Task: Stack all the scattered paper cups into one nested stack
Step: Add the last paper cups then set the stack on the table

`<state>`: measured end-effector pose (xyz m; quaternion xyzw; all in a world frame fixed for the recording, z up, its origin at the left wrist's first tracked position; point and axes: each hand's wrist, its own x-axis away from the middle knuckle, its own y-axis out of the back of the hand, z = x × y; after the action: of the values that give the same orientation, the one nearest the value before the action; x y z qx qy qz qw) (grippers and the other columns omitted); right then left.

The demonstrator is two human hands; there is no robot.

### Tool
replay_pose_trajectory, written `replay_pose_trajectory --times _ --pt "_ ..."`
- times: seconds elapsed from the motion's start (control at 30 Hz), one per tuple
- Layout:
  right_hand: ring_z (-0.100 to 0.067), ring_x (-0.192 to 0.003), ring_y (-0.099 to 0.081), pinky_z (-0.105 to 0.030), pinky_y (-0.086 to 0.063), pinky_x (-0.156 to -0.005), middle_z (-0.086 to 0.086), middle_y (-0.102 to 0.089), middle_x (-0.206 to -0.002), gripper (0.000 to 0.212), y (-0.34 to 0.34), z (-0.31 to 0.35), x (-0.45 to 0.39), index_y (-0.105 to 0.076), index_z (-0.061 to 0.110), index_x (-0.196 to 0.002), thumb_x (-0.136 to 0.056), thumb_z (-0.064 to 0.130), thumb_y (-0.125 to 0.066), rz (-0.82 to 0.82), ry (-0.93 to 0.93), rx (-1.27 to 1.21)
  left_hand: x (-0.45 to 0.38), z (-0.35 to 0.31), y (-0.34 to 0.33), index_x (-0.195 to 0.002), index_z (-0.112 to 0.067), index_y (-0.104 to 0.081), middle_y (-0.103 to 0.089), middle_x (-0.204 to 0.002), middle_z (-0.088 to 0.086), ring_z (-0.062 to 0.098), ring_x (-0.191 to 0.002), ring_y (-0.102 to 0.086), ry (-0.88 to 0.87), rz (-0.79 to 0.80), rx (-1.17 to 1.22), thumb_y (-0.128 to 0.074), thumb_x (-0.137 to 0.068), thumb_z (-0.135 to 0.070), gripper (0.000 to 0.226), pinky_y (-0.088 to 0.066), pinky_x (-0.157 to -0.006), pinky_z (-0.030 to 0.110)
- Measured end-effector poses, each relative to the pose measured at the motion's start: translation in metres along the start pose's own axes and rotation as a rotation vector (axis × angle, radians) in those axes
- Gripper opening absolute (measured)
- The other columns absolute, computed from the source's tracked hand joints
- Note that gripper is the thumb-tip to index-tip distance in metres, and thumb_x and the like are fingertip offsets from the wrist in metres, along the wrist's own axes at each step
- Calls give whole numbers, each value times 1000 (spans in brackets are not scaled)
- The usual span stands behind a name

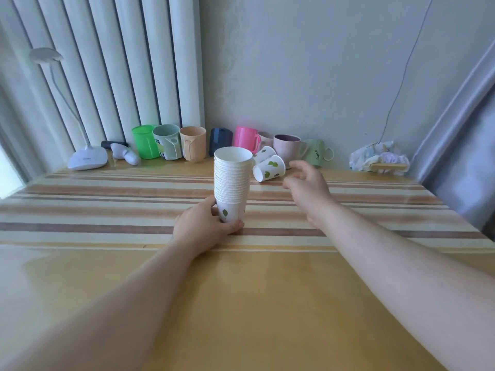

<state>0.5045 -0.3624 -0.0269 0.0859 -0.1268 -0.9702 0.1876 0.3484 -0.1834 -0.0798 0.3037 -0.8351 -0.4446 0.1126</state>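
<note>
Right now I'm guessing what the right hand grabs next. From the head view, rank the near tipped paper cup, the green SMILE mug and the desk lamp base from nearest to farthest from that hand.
1. Tipped paper cup: on its side, just left of the right hand.
2. Green SMILE mug: against the wall, behind the hand.
3. Desk lamp base: far left, past the stack.

- Stack of paper cups [232, 183]: white, with a green leaf print on the bottom cup.
- Two loose paper cups [268, 167]: white with green leaves.
- Tablecloth [107, 210]: cream with brown and tan stripes.
- Mugs along the wall: bright green [144, 141], grey-green [166, 141], peach [192, 145], navy [220, 138], hot pink [246, 139], mauve [286, 148], pale green [316, 152].
- Desk lamp [87, 156]: white.
</note>
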Motion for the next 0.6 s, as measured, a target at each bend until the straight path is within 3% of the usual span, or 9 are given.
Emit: replay_pose_trajectory --times 0.07,0.17,0.23,0.37,0.47,0.53,0.6 --pt "-20 -100 -62 -40 -54 -88 1 -66 -110 49 -9 -16 -25 -59 30 -139 -93 14 -64 -47 -72 82 -5 5 -5 -114 -45 -61 -72 -106 -25 12 -108 -69 -2 -48 25 -78 -66 -76 59 -59 -89 42" --pt "-24 -104 -59 -34 -46 -80 -1 -63 -130 60 -24 -33 -61 -54 23 -152 -93 24 -64 -89 -166 150 -8 7 -9 -112 -43 -61 -73 -106 -25 12 -105 -70 -17 -80 25 -75 -66 -77 59 -59 -88 44" --pt "-28 -104 -59 -34 -44 -76 -6 -62 -139 59 -34 -35 -79 -56 23 -148 -91 34 -64 -105 -195 202 -8 10 -11 -109 -42 -60 -74 -107 -24 14 -105 -70 -29 -87 21 -71 -65 -79 58 -59 -89 45" --pt "-36 -127 -58 -45 -55 -99 -8 -54 -149 89 -54 -43 -120 -48 29 -155 -74 64 -64 -156 -301 173 -12 14 -14 -110 -44 -59 -74 -111 -26 13 -106 -69 -48 -84 4 -68 -66 -80 58 -57 -90 44" --pt "-35 -116 -62 -46 -54 -101 -8 -63 -135 86 -62 -48 -145 -54 26 -146 -71 65 -62 -157 -357 136 -13 13 -15 -112 -43 -59 -73 -112 -26 13 -106 -68 -49 -89 1 -69 -68 -80 59 -57 -90 44" --pt "-32 -105 -65 -41 -56 -95 -7 -68 -113 66 -62 -39 -145 -63 19 -132 -76 54 -69 -111 -358 137 -12 12 -14 -112 -43 -59 -73 -112 -27 13 -107 -68 -44 -88 3 -69 -68 -79 58 -57 -91 44" --pt "-26 -88 -63 -32 -52 -77 -2 -62 -91 38 -59 -32 -139 -67 14 -120 -90 35 -74 -81 -305 94 -10 11 -13 -113 -43 -60 -73 -112 -27 13 -107 -68 -41 -81 10 -70 -69 -78 57 -57 -91 44"
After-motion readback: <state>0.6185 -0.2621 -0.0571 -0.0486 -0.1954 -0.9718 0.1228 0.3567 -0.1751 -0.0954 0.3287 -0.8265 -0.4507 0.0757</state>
